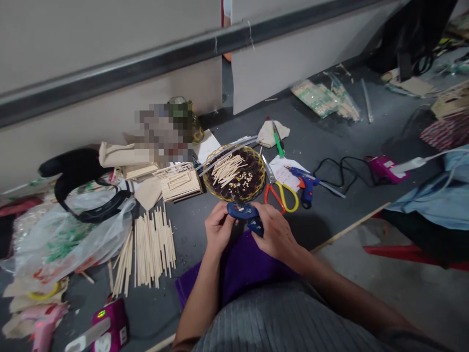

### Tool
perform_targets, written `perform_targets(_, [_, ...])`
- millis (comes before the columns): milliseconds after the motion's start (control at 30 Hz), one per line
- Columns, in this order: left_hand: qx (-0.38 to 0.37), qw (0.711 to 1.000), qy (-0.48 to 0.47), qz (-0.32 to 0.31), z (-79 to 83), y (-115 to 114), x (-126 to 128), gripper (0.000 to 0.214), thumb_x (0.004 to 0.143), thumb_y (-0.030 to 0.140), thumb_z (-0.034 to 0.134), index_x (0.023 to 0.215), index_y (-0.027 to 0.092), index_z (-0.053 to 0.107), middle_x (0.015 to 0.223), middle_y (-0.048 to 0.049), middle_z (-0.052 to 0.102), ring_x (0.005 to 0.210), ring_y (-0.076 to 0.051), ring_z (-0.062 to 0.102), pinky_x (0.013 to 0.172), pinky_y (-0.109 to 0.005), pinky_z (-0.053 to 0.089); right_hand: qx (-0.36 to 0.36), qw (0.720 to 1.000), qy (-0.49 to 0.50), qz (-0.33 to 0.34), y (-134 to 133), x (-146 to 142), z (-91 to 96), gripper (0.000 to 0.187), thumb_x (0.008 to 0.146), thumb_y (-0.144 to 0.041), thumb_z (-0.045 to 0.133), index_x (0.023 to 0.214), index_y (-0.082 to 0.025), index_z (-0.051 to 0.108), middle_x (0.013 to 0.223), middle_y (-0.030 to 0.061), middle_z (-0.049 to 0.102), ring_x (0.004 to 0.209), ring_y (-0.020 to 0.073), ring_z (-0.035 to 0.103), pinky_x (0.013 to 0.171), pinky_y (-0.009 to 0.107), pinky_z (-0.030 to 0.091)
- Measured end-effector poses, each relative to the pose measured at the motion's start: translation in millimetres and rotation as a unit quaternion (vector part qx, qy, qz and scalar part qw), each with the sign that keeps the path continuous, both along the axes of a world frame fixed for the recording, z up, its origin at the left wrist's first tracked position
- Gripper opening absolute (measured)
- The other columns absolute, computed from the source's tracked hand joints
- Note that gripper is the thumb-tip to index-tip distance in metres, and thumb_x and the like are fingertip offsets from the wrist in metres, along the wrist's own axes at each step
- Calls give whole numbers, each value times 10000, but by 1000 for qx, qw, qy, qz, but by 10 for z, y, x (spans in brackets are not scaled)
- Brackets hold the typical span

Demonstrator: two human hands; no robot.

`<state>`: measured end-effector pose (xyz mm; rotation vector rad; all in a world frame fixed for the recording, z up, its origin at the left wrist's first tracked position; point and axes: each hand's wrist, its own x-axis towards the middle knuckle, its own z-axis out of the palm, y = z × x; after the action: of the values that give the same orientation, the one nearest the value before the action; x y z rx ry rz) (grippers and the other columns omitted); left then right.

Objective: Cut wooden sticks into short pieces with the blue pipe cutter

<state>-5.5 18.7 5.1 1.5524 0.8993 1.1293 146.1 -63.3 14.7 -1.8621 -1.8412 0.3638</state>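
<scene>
My right hand [276,230] is wrapped around a dark blue hand cutter [242,211], held above the near rim of a round wicker basket [261,188]. Pinched together, the fingers of my left hand [220,225] meet the cutter's left end; whatever lies between them is too small or hidden to make out. Short wooden sticks [227,170] are piled in the basket, with tiny cut bits beside them. Below both hands, purple cloth [242,266] covers my lap.
Scissors [284,195] and a blue glue gun [308,188] lie right of the basket. Long wooden sticks [152,247] are spread at left, beside a stack of stick frames [181,183] and plastic bags [80,244]. A pink glue gun [47,322] and purple power box [113,322] sit nearest.
</scene>
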Motion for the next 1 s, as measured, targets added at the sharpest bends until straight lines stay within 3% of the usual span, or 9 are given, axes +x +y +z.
perform_targets(267, [39, 999, 32, 5, 32, -1, -18, 146, 872, 234, 615, 768, 185, 704, 662, 3, 568, 622, -120, 531, 598, -233, 428, -21, 999, 27, 2, 0, -40, -32, 531, 786, -159, 557, 1303, -114, 443, 1111, 162, 611, 1062, 309, 591, 933, 455, 503])
perform_targets(533, [50, 994, 91, 17, 89, 9, -5, 196, 866, 168, 574, 676, 173, 625, 632, 19, 529, 593, -109, 495, 571, -213, 386, -38, 995, 97, 12, -2, -71, -175, 266, 845, -150, 513, 1111, -160, 516, 995, 123, 651, 937, 258, 647, 832, 370, 534])
perform_targets(733, [38, 992, 121, 24, 66, 14, 11, 212, 878, 131, 534, 676, 171, 580, 641, 24, 507, 601, -104, 476, 579, -204, 377, -43, 992, 111, 36, 64, -19, -265, 140, 823, -152, 521, 953, -198, 502, 820, 67, 635, 771, 223, 644, 708, 305, 507])
perform_targets(1000, [13, 993, 117, 25, -1, 36, 17, 244, 899, 147, 527, 657, 168, 558, 634, 33, 480, 598, -96, 472, 580, -200, 371, -80, 989, 109, 67, 160, 53, -346, 76, 824, -178, 512, 889, -206, 483, 754, 52, 625, 697, 216, 643, 636, 284, 457])
